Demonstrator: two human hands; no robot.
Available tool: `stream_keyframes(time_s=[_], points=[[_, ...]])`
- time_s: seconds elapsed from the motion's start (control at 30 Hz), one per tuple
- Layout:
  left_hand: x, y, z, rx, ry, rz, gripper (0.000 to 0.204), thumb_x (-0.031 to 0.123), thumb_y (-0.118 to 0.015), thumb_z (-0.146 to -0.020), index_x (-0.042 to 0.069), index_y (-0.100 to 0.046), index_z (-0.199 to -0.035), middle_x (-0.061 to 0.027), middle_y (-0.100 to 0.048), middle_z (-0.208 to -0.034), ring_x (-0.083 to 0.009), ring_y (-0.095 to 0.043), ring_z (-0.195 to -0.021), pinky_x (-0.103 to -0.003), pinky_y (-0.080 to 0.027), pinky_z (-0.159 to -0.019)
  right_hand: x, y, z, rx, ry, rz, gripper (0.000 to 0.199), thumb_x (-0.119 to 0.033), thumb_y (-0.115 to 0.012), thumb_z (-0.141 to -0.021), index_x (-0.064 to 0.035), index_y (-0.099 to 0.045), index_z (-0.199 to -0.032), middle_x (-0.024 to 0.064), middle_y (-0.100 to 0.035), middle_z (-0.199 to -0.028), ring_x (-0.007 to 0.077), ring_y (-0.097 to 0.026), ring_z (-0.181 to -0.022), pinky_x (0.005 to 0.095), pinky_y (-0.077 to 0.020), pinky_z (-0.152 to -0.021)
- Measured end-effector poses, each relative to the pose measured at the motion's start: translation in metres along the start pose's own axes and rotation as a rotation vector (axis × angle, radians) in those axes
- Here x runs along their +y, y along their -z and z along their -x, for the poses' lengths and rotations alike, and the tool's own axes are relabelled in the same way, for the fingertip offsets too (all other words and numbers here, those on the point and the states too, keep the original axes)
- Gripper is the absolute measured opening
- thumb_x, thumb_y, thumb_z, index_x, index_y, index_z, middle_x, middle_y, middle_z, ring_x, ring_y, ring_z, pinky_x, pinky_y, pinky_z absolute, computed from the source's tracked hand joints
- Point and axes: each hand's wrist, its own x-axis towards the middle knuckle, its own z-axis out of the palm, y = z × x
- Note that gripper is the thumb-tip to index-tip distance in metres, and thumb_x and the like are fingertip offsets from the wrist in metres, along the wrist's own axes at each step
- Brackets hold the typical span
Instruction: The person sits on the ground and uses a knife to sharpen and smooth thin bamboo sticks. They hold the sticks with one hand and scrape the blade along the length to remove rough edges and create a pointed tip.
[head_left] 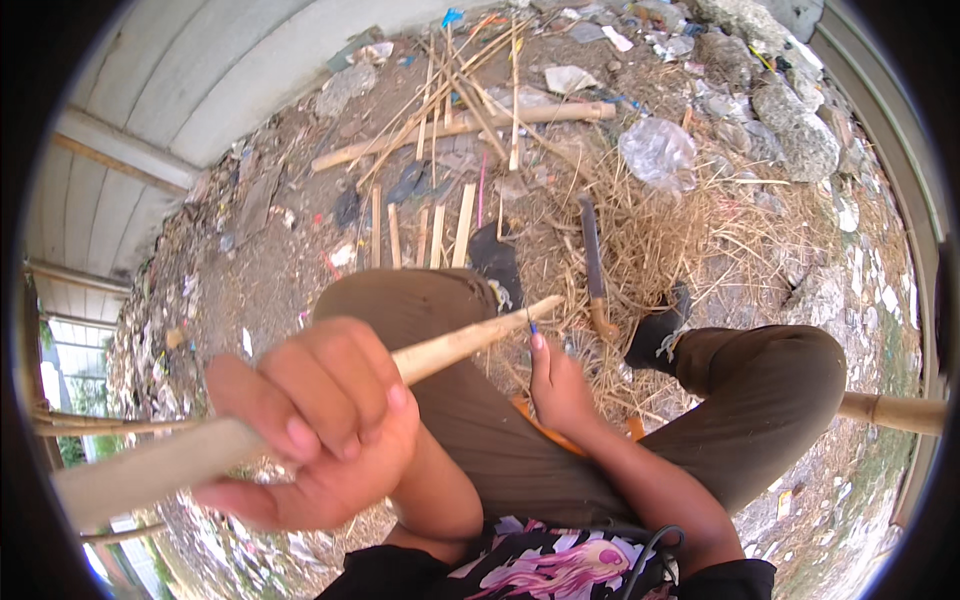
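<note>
My left hand [335, 420] is wrapped round a long pale bamboo strip [470, 345], which slants up from the lower left across my lap. Near the strip's far tip, my right hand [560, 390] is closed on a small knife [534, 327]. Only a bit of blue and a thin dark blade show above the thumb, with the blade at the strip's edge. Most of its handle is hidden in my fingers. An orange piece [545, 428] shows below that hand; its kind is unclear.
Between my feet lies a machete [592, 250] with a wooden handle, beside pale shavings [650, 245]. Several bamboo strips [465, 225] lie ahead, some across a bamboo pole [560, 113]. A crumpled plastic bag [657, 153] and rubble [790, 125] lie right; a wall [200, 60] stands left.
</note>
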Motion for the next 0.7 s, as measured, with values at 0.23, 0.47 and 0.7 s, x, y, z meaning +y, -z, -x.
stream_keyframes(time_s=[0.23, 0.47, 0.7], points=[[0.006, 0.014, 0.005, 0.014, -0.002, -0.017, 0.049, 0.057, -0.040, -0.103, 0.011, -0.046, -0.087, 0.0004, -0.044, -0.060, -0.0107, -0.036, -0.044, -0.029, -0.039, -0.052, -0.027, 0.002, 0.027, -0.052, 0.310, -0.110, 0.048, -0.038, -0.034, -0.109, 0.0014, -0.057, -0.094, 0.0270, -0.060, -0.065, 0.0527, -0.061, -0.064, 0.0582, -0.0465, -0.061], [0.005, 0.015, 0.001, 0.093, -0.023, -0.036, 0.050, 0.056, -0.039, -0.103, 0.009, -0.046, -0.087, -0.0006, -0.045, -0.060, -0.0112, -0.037, -0.044, -0.030, -0.040, -0.052, -0.007, -0.004, 0.000, -0.046, 0.121, -0.068, 0.047, -0.037, -0.032, -0.110, 0.0007, -0.055, -0.093, 0.0282, -0.059, -0.064, 0.0506, -0.059, -0.060, 0.0590, -0.0448, -0.060], [0.004, 0.008, 0.001, 0.096, -0.015, -0.046, 0.051, 0.056, -0.038, -0.103, 0.009, -0.046, -0.087, -0.0002, -0.042, -0.057, -0.0113, -0.036, -0.044, -0.030, -0.040, -0.052, 0.010, -0.009, -0.007, -0.050, -0.064, -0.120, 0.054, -0.038, -0.031, -0.111, 0.0036, -0.054, -0.085, 0.0262, -0.055, -0.062, 0.0453, -0.057, -0.063, 0.0525, -0.0458, -0.065]])
